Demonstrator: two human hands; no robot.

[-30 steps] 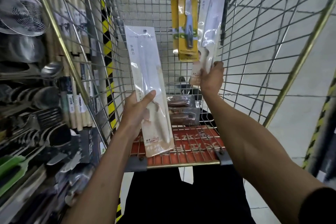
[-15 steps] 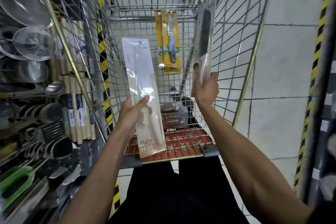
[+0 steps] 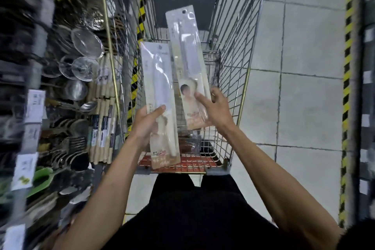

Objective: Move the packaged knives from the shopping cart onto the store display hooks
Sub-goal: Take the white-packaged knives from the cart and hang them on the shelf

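Note:
My left hand (image 3: 147,123) grips the lower part of a long white packaged knife (image 3: 158,87), held upright over the shopping cart (image 3: 239,50). My right hand (image 3: 215,105) holds a second white packaged knife (image 3: 186,50) by its lower end, tilted a little left, its printed front facing me. The two packs stand side by side and nearly touch. Dark packaged items (image 3: 188,144) lie on the cart floor below them.
A store display (image 3: 81,79) of strainers, ladles, wooden-handled tools and price tags fills the left side, blurred by motion. A yellow-black striped post (image 3: 347,67) and a dark rack run down the right. Grey floor tiles (image 3: 304,87) lie right of the cart.
The view has tipped down and left. My right hand turned its pack from edge-on to face me and brought it close beside the left pack. The yellow packaged knife is out of sight.

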